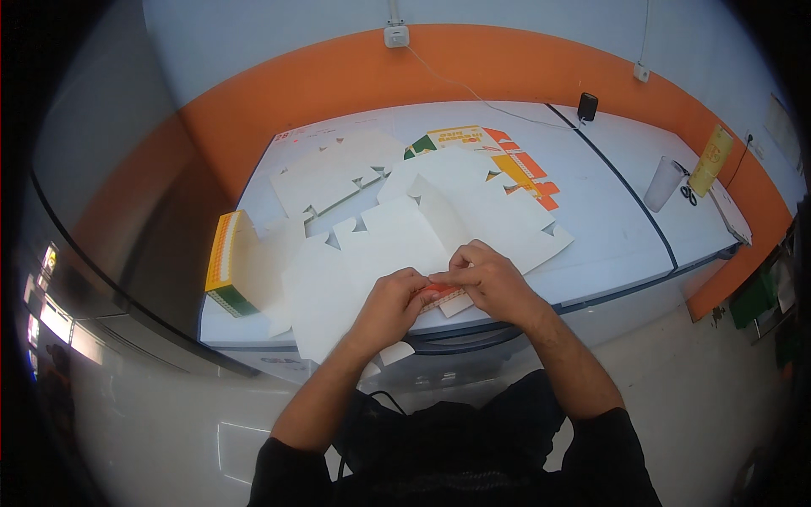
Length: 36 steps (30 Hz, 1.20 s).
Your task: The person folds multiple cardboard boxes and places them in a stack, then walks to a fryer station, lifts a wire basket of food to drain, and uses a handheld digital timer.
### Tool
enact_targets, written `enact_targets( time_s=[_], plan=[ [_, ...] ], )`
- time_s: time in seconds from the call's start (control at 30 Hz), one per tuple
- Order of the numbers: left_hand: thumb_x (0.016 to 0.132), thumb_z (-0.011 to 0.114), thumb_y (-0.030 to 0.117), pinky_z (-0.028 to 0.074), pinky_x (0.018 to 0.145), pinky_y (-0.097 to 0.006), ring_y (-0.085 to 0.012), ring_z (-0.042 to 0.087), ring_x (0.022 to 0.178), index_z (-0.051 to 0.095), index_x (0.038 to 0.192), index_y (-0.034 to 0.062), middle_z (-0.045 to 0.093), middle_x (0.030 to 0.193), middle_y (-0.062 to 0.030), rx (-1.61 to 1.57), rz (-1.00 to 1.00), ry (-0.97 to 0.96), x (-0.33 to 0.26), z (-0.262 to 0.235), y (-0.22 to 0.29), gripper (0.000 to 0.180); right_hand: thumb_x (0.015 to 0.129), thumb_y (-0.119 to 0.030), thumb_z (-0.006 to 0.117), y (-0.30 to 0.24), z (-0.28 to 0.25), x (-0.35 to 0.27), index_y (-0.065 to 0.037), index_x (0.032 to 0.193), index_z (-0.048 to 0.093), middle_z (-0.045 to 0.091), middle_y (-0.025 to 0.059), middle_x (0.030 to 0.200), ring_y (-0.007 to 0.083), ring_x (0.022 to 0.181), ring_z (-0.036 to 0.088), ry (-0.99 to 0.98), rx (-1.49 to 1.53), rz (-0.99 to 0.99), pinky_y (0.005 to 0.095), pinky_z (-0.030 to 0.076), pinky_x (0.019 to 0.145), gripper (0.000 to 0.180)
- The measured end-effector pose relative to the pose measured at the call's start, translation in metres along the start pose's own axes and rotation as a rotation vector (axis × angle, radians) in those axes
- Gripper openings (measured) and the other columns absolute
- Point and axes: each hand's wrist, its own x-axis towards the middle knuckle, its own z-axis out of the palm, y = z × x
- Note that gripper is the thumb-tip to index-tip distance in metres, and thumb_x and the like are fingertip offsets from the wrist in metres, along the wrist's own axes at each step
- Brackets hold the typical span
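Observation:
A large white cardboard box blank (397,237) with notched edges lies in front of me, plain side up. At its near edge a flap (439,293) is turned up, showing an orange printed side. My left hand (395,297) grips this flap from the left, its fingers bent. From the right, my right hand (486,277) pinches the same flap, the fingertips of both hands almost touching. A raised panel (439,215) of the blank stands up beyond my right hand. Parts of the flap are hidden beneath my fingers.
A partly folded yellow and green box (232,266) stands at the left. More blanks, some with printed sides up (524,173), lie behind. At the right are a clear cup (661,186), scissors (688,196), a yellow packet (711,160) and a small black device (588,107) with a cable.

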Motion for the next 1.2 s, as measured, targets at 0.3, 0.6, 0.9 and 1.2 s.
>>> enact_targets(
  time_s=[0.3,0.6,0.9,1.2],
  plan=[
    [0.1,0.061,0.015,0.051,0.074,-0.032,-0.0206,0.065,0.079,0.066,0.107,-0.0005,0.068,0.086,-0.0104,-0.087,0.012,0.096,0.005,-0.007,0.0,0.018,0.087,-0.009,0.068,-0.02,0.014,-0.016,-0.013,0.132,0.062,0.054,0.0173,0.132,0.033,0.117,0.055,0.29,-0.181,-0.124,0.0397,0.051,0.093,0.046],
    [0.106,0.051,0.021,0.061,0.079,-0.032,-0.0138,0.066,0.092,0.05,0.116,0.0058,0.062,0.115,-0.0073,-0.897,-0.055,0.327,0.009,-0.013,0.038,0.018,0.071,-0.005,0.083,-0.023,0.037,-0.04,-0.013,0.129,0.062,0.056,0.0177,0.132,0.0348,0.114,0.06,0.515,-0.057,-0.27,0.0414,0.054,0.09,0.062],
    [0.103,0.054,0.017,0.061,0.087,-0.038,-0.0202,0.066,0.11,0.05,0.121,0.0064,0.062,0.122,-0.0094,-1.201,-0.074,0.314,-0.001,-0.007,0.049,0.022,0.067,-0.013,0.086,-0.039,0.023,-0.026,-0.008,0.136,0.058,0.059,0.0154,0.131,0.0314,0.11,0.061,0.617,0.006,-0.346,0.0384,0.055,0.086,0.075],
    [0.098,0.058,0.009,0.061,0.091,-0.039,-0.0242,0.066,0.113,0.05,0.133,0.0033,0.058,0.131,-0.0102,-1.161,-0.088,0.276,-0.002,-0.029,0.044,0.036,0.063,0.0,0.079,-0.059,-0.014,-0.012,-0.004,0.11,0.074,0.067,0.0093,0.123,0.0257,0.102,0.063,0.438,-0.113,-0.399,0.035,0.056,0.084,0.047]
  ],
)
